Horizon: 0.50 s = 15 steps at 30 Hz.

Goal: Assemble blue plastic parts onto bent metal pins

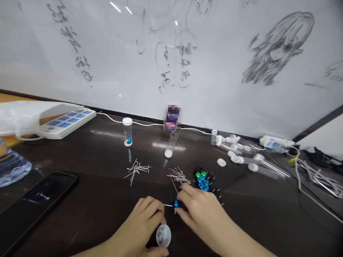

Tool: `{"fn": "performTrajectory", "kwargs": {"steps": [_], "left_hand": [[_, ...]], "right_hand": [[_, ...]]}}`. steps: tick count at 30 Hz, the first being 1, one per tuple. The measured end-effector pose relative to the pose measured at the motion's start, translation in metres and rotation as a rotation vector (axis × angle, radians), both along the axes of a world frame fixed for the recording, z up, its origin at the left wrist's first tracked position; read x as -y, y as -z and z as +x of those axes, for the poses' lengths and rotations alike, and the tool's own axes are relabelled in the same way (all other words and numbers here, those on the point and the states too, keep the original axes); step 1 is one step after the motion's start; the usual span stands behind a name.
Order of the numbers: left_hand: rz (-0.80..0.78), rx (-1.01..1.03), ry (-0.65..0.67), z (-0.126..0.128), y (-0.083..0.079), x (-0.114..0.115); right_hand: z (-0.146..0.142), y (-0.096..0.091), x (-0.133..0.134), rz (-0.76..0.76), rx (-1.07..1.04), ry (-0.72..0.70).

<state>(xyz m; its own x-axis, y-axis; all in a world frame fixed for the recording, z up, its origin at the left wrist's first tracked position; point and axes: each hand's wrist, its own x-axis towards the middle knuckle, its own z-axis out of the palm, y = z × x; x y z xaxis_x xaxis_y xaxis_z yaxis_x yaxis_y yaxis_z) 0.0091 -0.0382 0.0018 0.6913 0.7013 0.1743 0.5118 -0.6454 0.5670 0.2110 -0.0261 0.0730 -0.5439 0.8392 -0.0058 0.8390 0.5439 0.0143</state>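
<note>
My left hand [147, 217] is closed around a small white round cup [167, 240] with dark, grainy bits inside it. My right hand [199, 207] pinches a small shiny blue round piece [176, 203] over the table. A thin silvery rod runs from this piece toward my left fingers; whether they touch it I cannot tell. Just beyond my right hand lie several blue round pieces [204, 185], along with green ones [200, 174] and black ones with metal stems. A pile of thin pins [180, 176] lies beside them, and bent metal rods [137, 168] are farther left.
At the back stand a capped clear tube [128, 132] with a blue piece inside and an open tube [172, 142]. Clear tubes and white caps [235, 157] lie right. A phone [34, 210], water bottle [12, 166] and power strip [66, 124] are left; a whiteboard [120, 71] rises behind.
</note>
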Motion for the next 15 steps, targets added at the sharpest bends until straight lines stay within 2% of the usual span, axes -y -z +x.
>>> {"fn": "performTrajectory", "kwargs": {"steps": [4, 7, 11, 13, 15], "left_hand": [[0.126, 0.038, 0.012, 0.0, 0.015, -0.001], [0.153, 0.082, 0.016, -0.002, 0.018, -0.001], [0.149, 0.209, 0.003, -0.01, 0.009, 0.0], [0.138, 0.267, -0.052, -0.014, 0.001, -0.002], [0.053, 0.233, -0.153, -0.019, -0.008, -0.008]], "right_hand": [[-0.034, 0.007, -0.017, 0.011, 0.022, -0.072], [-0.039, 0.017, -0.028, 0.004, 0.004, -0.111], [-0.027, 0.026, -0.033, -0.04, -0.066, -0.087], [-0.02, 0.025, -0.031, -0.047, -0.102, -0.056], [-0.013, 0.025, -0.028, -0.051, -0.119, -0.023]]}}
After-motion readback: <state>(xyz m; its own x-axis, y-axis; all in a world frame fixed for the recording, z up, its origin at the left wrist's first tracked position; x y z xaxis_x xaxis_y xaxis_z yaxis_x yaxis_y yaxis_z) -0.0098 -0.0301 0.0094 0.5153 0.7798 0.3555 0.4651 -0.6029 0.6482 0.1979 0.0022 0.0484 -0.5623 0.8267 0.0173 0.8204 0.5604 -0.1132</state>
